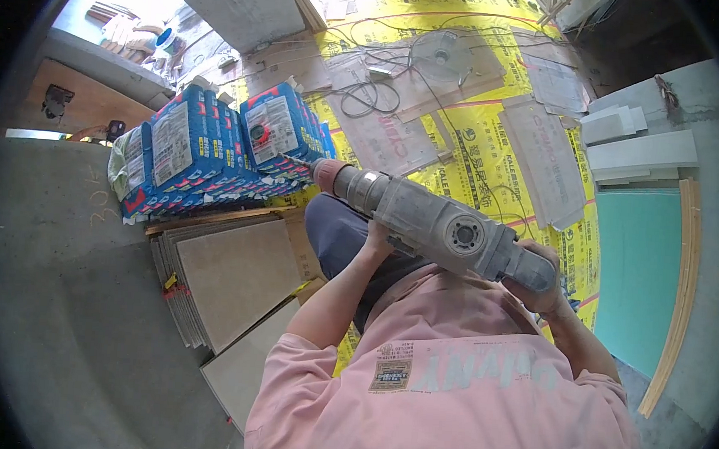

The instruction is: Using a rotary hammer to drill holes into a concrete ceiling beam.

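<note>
**Heavy drill held two-handed above a papered floor**

Yellow protective sheeting (498, 151) covers the floor. Above it, the grey rotary hammer drill (435, 221) is braced level: left hand (377, 241) clasped beneath its barrel, right hand (539, 283) clenched around its rear grip. Beyond the drill's nose stand blue sacks (215, 143); left, stacked tiles (230, 282).

Bright, even daylight throughout, strongest at the upper left beyond the concrete ledge (96, 60), where detail washes out to near white. Soft, short shadows only, under the stacked tiles (230, 286) and beside the blue bags (215, 143). Mild glare on the yellow floor sheeting (481, 150). Sharp in the centre, on the grey drill (438, 226) and pink shirt (447, 397). Softer towards the rim, with strong fisheye bending of the wooden strip (678, 297) at right. Black circular vignette at all corners. No motion blur visible.
</note>
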